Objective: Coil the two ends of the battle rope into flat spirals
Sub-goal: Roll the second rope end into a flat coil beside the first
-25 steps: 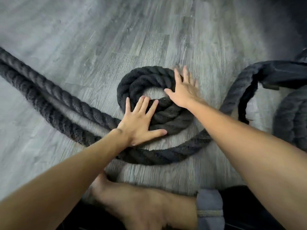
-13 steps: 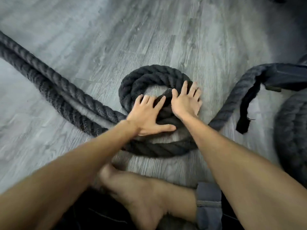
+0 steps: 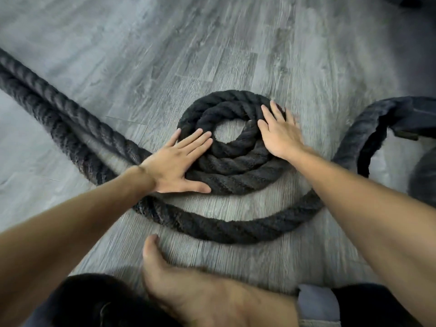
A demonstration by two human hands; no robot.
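A thick black battle rope lies on the grey wood floor. One end is wound into a flat spiral of about two turns with a bare hole in the middle. My left hand rests flat, fingers spread, on the spiral's left side. My right hand lies flat on its right side, fingers spread. A loose outer loop of the same rope curves around the front of the spiral and rises to the right.
Two straight runs of rope stretch away to the upper left. A second rope coil and a sleeved rope end sit at the right edge. My bare foot rests on the floor just in front of the loop.
My hands have spread apart from the spiral's near middle to its left and right sides. The spiral now lies rounder and flatter, and the outer loop sits wider in front.
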